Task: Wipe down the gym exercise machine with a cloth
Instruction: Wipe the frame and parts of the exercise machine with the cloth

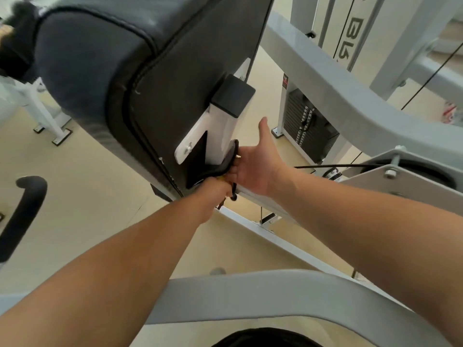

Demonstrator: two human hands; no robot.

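The exercise machine's dark grey padded backrest [100,78] fills the upper left, fixed to a white upright post [223,126] with a black cap. A dark cloth [220,164] is wrapped against the foot of that post. My left hand [215,190] grips the cloth's lower end from below, with its fingers hidden. My right hand [253,164] holds the cloth's right edge with curled fingers and the thumb stuck straight up. The heel of that hand rests on the white frame bar [263,199]. A short black cord [233,192] hangs between my two hands.
A grey curved frame arm [250,294] crosses just below my forearms, and another [350,86] arcs at upper right. The black weight stack [308,126] and a cable stand behind my right hand. A black handle grip [22,216] is at left. The floor is beige.
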